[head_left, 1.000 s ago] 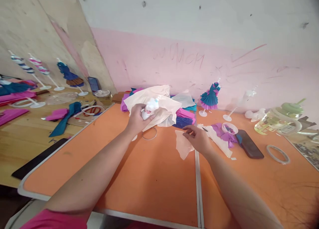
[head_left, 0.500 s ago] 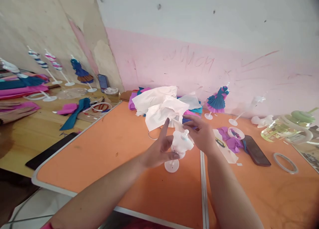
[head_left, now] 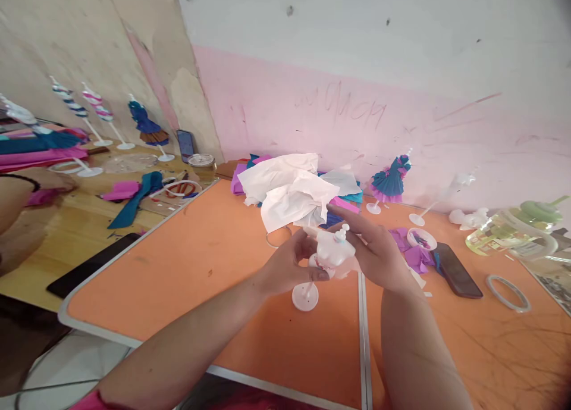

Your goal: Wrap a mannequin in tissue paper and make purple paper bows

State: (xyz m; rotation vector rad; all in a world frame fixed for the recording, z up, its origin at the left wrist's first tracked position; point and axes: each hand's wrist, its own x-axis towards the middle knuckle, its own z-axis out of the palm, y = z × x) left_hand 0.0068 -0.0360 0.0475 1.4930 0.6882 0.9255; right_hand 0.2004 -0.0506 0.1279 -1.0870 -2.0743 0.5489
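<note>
A small white mannequin figure [head_left: 334,252] on a stem with a round white base [head_left: 306,297] is held above the orange table [head_left: 214,279]. My left hand [head_left: 289,267] grips its lower body. My right hand [head_left: 379,252] cups the figure from the right, pressing a piece of white paper against it, fingers partly stretched. Behind the hands lies a heap of crumpled white tissue paper [head_left: 289,193] on coloured crepe sheets.
A blue and pink paper-dress figure [head_left: 392,181] stands at the back. A dark phone [head_left: 455,269], purple scraps [head_left: 413,252], a tape ring [head_left: 508,292] and a clear jug [head_left: 504,234] lie right. The wooden table [head_left: 66,237] to the left holds more dress stands; another person's arm [head_left: 18,207] shows there.
My left hand carried the white figure from the tissue heap towards me. My right hand lifted off the table, with the white paper, and joined it at the figure.
</note>
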